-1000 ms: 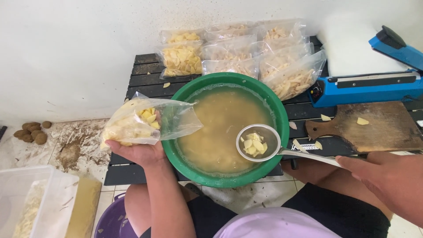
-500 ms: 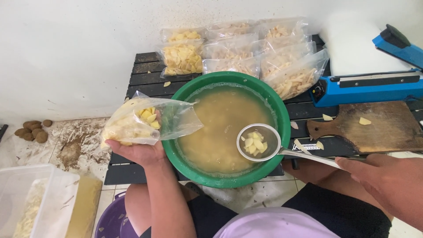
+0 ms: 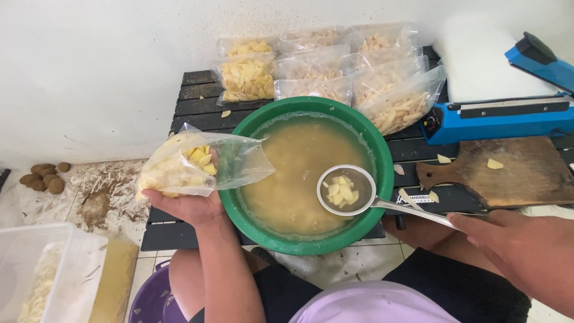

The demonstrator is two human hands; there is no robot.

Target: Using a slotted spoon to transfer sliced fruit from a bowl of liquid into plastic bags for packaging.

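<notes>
My left hand (image 3: 190, 206) holds a clear plastic bag (image 3: 200, 164) partly filled with pale yellow slices, its open mouth turned toward the green basin (image 3: 242, 215). The basin holds cloudy yellowish liquid (image 3: 299, 161). My right hand (image 3: 520, 242) grips the handle of a metal strainer ladle (image 3: 347, 189), which hovers over the right side of the basin with a small heap of slices in its bowl.
Several filled clear bags (image 3: 323, 72) lie behind the basin on a dark slatted table (image 3: 191, 101). A blue heat sealer (image 3: 496, 116) and a wooden cutting board (image 3: 508, 170) sit at the right. Brown tubers (image 3: 43, 178), a clear plastic tub (image 3: 42, 275) and a purple basket (image 3: 152, 296) lie at the left.
</notes>
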